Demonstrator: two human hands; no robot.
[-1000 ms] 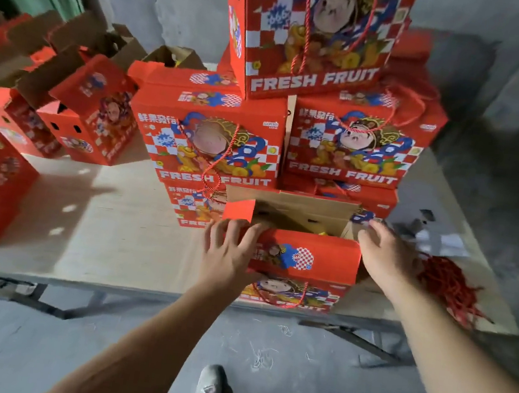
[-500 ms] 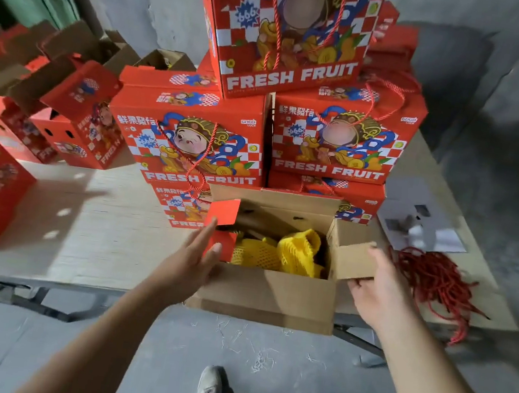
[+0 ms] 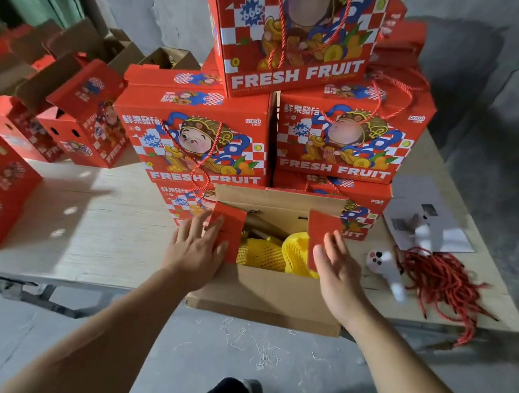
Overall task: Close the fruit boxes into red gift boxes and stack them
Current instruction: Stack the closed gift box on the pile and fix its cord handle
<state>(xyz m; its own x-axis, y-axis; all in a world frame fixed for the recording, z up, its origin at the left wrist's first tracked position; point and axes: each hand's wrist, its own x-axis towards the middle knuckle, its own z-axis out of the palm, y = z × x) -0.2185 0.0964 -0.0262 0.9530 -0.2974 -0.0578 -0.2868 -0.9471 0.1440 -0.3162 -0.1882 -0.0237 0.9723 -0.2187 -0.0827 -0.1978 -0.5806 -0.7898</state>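
Head view looks down on a pale wooden table (image 3: 89,226) bearing a stack of closed red gift boxes (image 3: 342,134) — five fronts can be counted, the topmost (image 3: 293,29) sitting across the two below it. To the left stand several more red boxes with flaps up (image 3: 77,113); their exact number cannot be told.

At the table's near edge sits the open fruit box (image 3: 267,291), brown cardboard inside, its front flap hanging down over the edge. Yellow foam netting (image 3: 264,253) shows within. Two red side flaps stand partly raised, one at each end.

Both forearms reach forward from below. The left hand (image 3: 195,250) lies flat, fingers straight and slightly spread, pressing the left red flap (image 3: 231,225) inward. The right hand (image 3: 337,269) likewise has straight fingers resting against the right red flap (image 3: 321,231) — neither hand clasps anything.

Right of the box lie a tangle of red cords (image 3: 442,279), a small white tool (image 3: 384,268) and a sheet of paper (image 3: 427,215).
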